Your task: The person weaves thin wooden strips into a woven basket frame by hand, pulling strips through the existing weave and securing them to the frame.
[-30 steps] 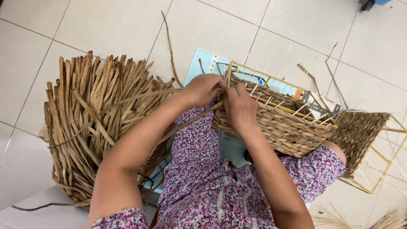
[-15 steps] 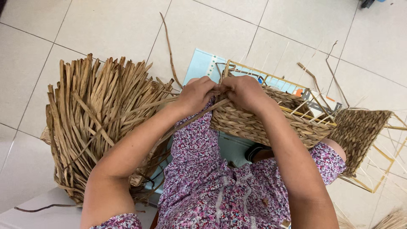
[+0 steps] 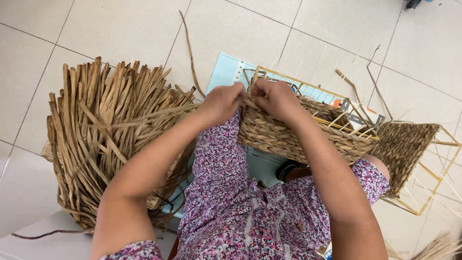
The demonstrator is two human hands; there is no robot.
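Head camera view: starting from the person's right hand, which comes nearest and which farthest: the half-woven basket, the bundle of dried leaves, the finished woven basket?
1. Half-woven basket: under the right hand, touching.
2. Finished woven basket: farther right, on the floor.
3. Bundle of dried leaves: far left, beyond the left hand.

Bare tile floor (image 3: 120,33) lies open ahead; the dried straw pile (image 3: 106,135) crowds the left, a second woven basket (image 3: 409,149) the right.

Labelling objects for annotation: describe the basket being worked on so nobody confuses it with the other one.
On the tiled floor, right of the big bundle of dried straw strips, it is the half-woven basket on the person's lap, both hands at its corner. Unlike the finished woven piece further right, its gold wire frame is partly bare.
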